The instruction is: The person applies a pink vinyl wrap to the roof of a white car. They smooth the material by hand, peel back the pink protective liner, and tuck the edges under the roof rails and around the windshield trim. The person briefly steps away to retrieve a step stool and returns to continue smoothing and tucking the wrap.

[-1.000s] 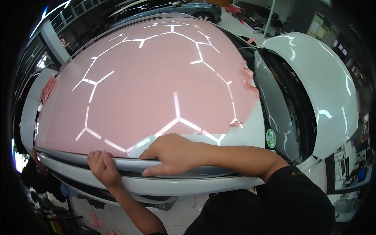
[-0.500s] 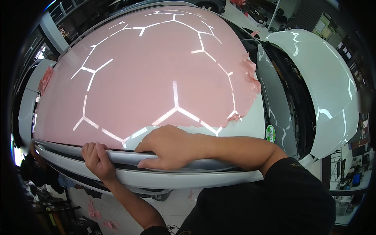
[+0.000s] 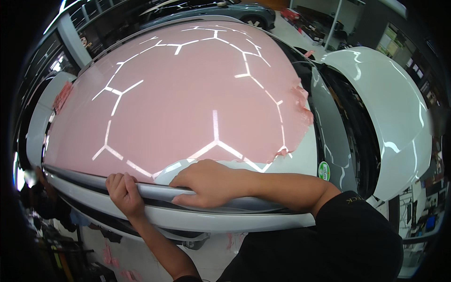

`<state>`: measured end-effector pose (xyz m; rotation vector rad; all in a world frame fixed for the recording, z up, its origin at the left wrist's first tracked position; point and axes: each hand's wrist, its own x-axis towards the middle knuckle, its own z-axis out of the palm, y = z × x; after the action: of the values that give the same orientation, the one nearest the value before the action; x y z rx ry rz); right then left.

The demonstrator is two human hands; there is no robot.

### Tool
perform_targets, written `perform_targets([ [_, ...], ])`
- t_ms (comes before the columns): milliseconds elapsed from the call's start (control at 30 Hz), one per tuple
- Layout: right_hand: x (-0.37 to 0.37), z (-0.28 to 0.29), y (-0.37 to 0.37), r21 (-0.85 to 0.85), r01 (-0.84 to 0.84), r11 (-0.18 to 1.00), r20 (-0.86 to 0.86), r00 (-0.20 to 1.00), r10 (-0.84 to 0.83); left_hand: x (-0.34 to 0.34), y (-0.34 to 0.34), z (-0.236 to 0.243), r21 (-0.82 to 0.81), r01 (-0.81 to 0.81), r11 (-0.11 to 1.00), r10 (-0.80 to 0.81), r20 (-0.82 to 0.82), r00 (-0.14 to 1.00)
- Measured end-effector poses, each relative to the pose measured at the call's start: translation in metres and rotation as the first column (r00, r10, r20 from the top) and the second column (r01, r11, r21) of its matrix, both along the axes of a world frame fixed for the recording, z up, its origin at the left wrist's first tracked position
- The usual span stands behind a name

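A car roof spreads out before me, mostly under a pink film or coating point(image 3: 164, 117). Its right edge is ragged and lifted in folds; white paint point(image 3: 305, 160) shows past it and along the near side. A silver roof rail point(image 3: 159, 191) follows the near edge. My left hand point(image 3: 124, 193) is closed round this rail, fingers curled over the top. To its right, my right hand point(image 3: 211, 182) lies across the same rail, closed over it with the thumb on the near side. The right palm hides part of the rail and the pink edge.
White door-frame trim point(image 3: 225, 220) runs below the rail, against my dark clothing. Right of the roof are the windshield point(image 3: 331, 127), bearing a round green sticker point(image 3: 324, 170), and the white hood point(image 3: 380, 108). Pink scraps point(image 3: 110, 256) lie on the floor. Another car point(image 3: 206, 14) stands beyond.
The whole view has tilted, so the roof sits a little lower and more of the far car shows. Both hands keep nearly the same places on the rail.
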<state>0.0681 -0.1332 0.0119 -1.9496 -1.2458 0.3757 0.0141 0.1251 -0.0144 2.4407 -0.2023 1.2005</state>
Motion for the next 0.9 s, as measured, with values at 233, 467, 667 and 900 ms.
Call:
perform_targets([
  [233, -0.003, 0.003, -0.001, 0.116, 0.046, 0.992, 0.146, 0.987, -0.063, 0.002, 0.006, 0.004, 0.022, 0.013, 1.0, -0.014, 0.044, 0.999],
  [467, -0.078, 0.044, -0.065, 0.248, -0.16, 0.955, -0.079, 0.98, 0.184, 0.005, 0.009, 0.002, 0.04, 0.032, 0.999, -0.034, 0.047, 0.998],
  [667, -0.173, -0.057, -0.179, 0.091, -0.056, 0.994, -0.736, 0.669, 0.105, 0.008, 0.002, -0.001, 0.028, 0.035, 0.999, -0.036, 0.059, 0.998],
  [900, -0.275, -0.193, -0.287, -0.414, 0.501, 0.76, -0.41, 0.643, -0.647, 0.003, 0.007, -0.001, 0.024, 0.041, 0.999, -0.041, 0.008, 0.999],
])
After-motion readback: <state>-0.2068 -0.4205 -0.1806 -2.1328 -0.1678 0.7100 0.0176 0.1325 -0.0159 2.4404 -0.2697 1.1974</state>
